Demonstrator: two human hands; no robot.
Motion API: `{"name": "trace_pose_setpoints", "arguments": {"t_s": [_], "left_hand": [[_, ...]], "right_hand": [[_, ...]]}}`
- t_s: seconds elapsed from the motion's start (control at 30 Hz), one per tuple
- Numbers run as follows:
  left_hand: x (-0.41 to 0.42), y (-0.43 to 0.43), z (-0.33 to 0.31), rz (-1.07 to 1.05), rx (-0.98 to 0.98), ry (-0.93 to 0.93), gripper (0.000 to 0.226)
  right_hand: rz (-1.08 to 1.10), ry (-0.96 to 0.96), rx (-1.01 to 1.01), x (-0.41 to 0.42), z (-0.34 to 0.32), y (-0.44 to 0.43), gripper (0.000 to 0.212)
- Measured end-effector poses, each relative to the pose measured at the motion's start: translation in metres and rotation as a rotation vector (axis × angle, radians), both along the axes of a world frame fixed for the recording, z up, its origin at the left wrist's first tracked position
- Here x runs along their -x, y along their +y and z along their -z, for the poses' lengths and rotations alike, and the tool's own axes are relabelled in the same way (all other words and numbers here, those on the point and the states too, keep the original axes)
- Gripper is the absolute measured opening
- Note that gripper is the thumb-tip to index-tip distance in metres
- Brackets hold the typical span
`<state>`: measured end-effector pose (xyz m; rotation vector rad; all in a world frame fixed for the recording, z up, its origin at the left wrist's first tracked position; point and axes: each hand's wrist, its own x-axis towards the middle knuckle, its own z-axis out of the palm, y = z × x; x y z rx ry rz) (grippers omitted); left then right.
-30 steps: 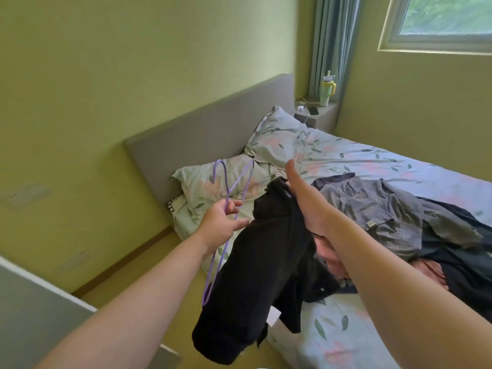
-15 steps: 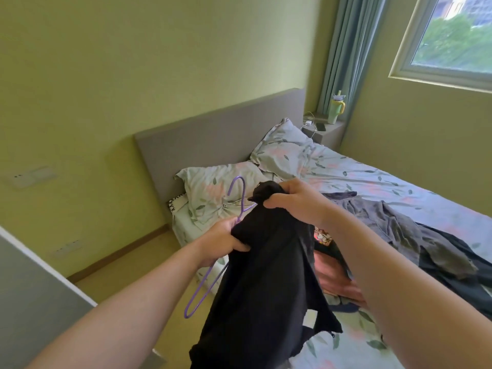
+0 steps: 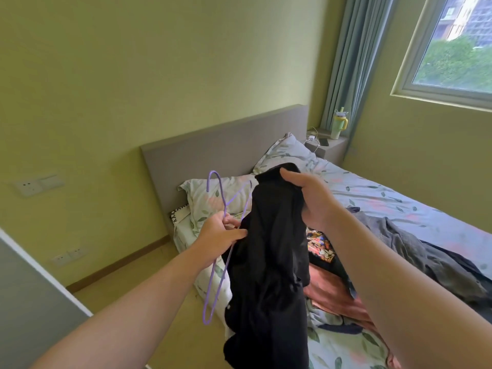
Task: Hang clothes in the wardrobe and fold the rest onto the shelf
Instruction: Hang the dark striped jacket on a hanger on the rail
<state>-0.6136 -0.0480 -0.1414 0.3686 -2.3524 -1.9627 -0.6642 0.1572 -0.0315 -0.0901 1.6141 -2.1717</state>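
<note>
Change: since a second ago the right hand [image 3: 311, 198] has closed over the top of the black garment [image 3: 266, 262] and raised it; the purple hanger [image 3: 222, 194] has swung so that its hook stands up and to the left of the cloth.
Black garment: held in the air in front of the person, over the near edge of the bed [image 3: 399, 209], bunched at the top and hanging limp below.
Right hand: fingers curled round the garment's bunched top edge, gripping it.
Purple hanger: thin wire, just left of the garment; one shoulder runs down to the lower left, the other goes behind the black cloth.
Left hand [image 3: 218, 235]: pinches the hanger where the hook meets the shoulders, fingers curled, its thumb against the side of the garment.
Other clothes: a grey garment [image 3: 394, 235], a pink one [image 3: 332, 291] and a bright printed one [image 3: 320, 243] lie heaped on the bed behind the right forearm.
Bed: leaf-print sheet, two matching pillows [image 3: 213, 195] against a grey headboard [image 3: 213, 147].
Bedside table [image 3: 332, 150]: in the far corner, with a green and yellow tumbler [image 3: 337, 123] and a dark phone [image 3: 324, 141] on top.
Room: blue-grey curtain [image 3: 346, 62] beside the window [image 3: 452, 49], wall sockets [image 3: 32, 185] on the left, a grey panel [image 3: 26, 302] at the lower left.
</note>
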Motion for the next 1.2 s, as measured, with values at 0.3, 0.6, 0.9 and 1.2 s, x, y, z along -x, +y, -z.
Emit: {"name": "trace_pose_setpoints", "arguments": {"t_s": [0.3,0.6,0.9,1.2], "left_hand": [[0.004,0.015,-0.003,0.293,0.012,-0.076,0.051],[-0.006,0.002,-0.015,0.248,0.106,-0.116,0.054],[-0.005,-0.021,-0.034,0.104,0.095,-0.101,0.066],[-0.014,-0.047,-0.013,0.105,0.473,-0.127,0.042]], "right_hand": [[-0.014,-0.055,0.102,-0.001,-0.019,-0.001,0.037],[0.017,0.263,-0.597,0.009,-0.020,0.008,0.042],[0.128,0.461,-0.755,0.033,-0.001,0.017,0.044],[0.021,0.685,-0.909,0.023,-0.001,-0.014,0.044]]}}
